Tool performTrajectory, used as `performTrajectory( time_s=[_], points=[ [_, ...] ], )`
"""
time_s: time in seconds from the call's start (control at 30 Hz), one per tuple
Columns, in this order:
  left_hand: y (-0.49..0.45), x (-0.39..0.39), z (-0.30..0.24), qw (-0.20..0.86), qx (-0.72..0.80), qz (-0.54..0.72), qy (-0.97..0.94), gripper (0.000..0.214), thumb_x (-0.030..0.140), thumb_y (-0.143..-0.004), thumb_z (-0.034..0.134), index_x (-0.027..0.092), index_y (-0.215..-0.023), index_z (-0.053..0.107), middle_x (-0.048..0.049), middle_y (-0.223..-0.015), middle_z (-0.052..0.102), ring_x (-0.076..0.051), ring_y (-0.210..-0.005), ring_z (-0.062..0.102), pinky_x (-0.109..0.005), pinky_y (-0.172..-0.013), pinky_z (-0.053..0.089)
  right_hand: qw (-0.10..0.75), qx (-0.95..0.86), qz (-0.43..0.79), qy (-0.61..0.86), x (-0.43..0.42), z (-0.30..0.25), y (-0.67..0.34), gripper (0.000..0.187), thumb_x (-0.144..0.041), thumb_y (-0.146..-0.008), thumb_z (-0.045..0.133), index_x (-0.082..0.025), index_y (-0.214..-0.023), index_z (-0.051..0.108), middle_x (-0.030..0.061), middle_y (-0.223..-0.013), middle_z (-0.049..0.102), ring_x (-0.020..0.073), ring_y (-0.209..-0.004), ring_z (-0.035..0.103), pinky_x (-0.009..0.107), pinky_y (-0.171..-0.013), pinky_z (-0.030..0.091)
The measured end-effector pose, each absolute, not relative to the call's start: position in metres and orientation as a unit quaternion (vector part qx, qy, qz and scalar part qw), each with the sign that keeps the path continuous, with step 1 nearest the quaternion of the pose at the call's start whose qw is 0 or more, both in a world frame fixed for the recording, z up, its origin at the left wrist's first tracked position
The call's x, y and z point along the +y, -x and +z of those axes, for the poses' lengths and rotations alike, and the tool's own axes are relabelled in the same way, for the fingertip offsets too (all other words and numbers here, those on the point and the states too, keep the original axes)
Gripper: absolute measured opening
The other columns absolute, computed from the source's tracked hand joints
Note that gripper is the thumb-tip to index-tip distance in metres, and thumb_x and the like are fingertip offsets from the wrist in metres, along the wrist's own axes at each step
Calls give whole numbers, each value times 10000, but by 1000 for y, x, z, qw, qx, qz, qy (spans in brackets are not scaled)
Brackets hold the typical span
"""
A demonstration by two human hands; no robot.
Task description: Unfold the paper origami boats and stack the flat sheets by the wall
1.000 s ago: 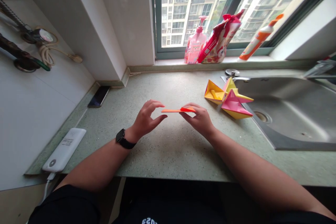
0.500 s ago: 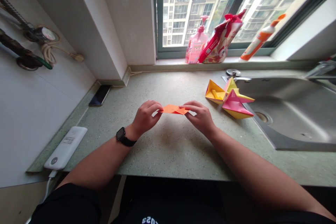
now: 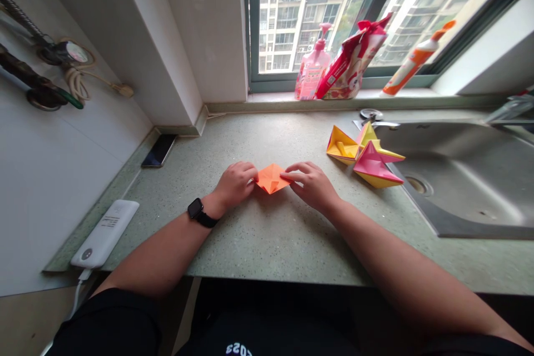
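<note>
On or just above the speckled grey-green stone-like counter point(image 3: 267, 245), I see the bare right hand point(image 3: 314, 187) and bare left hand point(image 3: 237, 184) pinching opposite corners of the folded orange paper diamond point(image 3: 272, 177); uneven pulling might tear its creases.

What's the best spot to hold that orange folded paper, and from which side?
Probably its two side corners, pinched lightly, coming in from left and right. The orange paper looks like a fairly flat diamond, with points facing both ways; the left hand and right hand are at those ends.
</note>
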State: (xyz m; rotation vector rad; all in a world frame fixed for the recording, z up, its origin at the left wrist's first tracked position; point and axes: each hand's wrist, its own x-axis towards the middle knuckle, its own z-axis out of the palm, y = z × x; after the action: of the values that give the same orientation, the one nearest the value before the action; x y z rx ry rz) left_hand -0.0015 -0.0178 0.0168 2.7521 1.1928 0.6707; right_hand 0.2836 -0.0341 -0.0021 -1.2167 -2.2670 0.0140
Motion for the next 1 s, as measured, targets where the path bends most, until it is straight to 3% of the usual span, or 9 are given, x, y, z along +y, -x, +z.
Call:
performTrajectory(
  time_s=[0.23,0.33,0.43,0.53,0.63,0.73,0.9,1.0],
  points=[
    [0,-21,12,61,394,170,-901,89,147,-949,668,214,-942,726,-60,-972,772,-237,-920,695,-365,-841,513,178,-865,49,466,-35,-1,-283,267,-158,-925,771,-336,-1087,887,62,-1122,823,266,-1009,726,429,-924,522],
    [-1,-23,11,83,395,196,-894,238,167,-945,720,206,-1179,735,-67,-1067,799,-240,-968,723,-368,-886,535,171,-869,50,461,-34,-1,-282,285,-168,-922,765,-328,-1134,867,64,-1113,821,266,-1005,736,415,-905,518],
    [-2,-25,11,93,378,215,-896,418,176,-958,733,224,-1371,686,-77,-1188,799,-241,-1034,739,-370,-918,549,169,-871,57,457,-35,-1,-281,411,-179,-938,746,-303,-1328,787,68,-1110,829,267,-1017,754,404,-898,532],
    [-3,-27,13,85,355,202,-909,292,160,-981,697,248,-1254,751,-63,-1167,797,-227,-1001,741,-353,-882,548,184,-875,71,442,-38,0,-279,450,-195,-978,713,-285,-1419,708,66,-1181,840,262,-1060,769,411,-938,547],
    [-4,-28,13,92,338,200,-915,177,178,-1016,657,244,-1111,792,-49,-1112,800,-204,-934,734,-326,-825,539,199,-882,72,421,-41,2,-277,361,-234,-1012,698,-262,-1372,711,79,-1201,843,268,-1071,779,430,-965,548],
    [-5,-28,11,109,329,210,-914,180,186,-1028,648,250,-1093,802,-37,-1107,804,-195,-921,734,-315,-813,537,210,-888,67,403,-43,4,-276,313,-273,-1028,699,-258,-1340,724,81,-1123,850,268,-1024,781,434,-965,540],
    [-8,-31,13,149,323,217,-909,173,196,-1029,653,245,-1090,807,-43,-1074,799,-195,-922,731,-307,-820,545,219,-895,83,380,-44,5,-275,158,-244,-1026,673,-270,-1138,781,62,-1038,845,239,-947,773,377,-897,527],
    [-8,-34,17,172,329,219,-903,174,230,-1048,632,239,-1068,805,-45,-1039,793,-189,-901,725,-303,-812,544,213,-896,90,380,-44,4,-275,164,-223,-1034,632,-267,-1040,790,56,-987,839,226,-891,761,350,-859,512]
  ],
)
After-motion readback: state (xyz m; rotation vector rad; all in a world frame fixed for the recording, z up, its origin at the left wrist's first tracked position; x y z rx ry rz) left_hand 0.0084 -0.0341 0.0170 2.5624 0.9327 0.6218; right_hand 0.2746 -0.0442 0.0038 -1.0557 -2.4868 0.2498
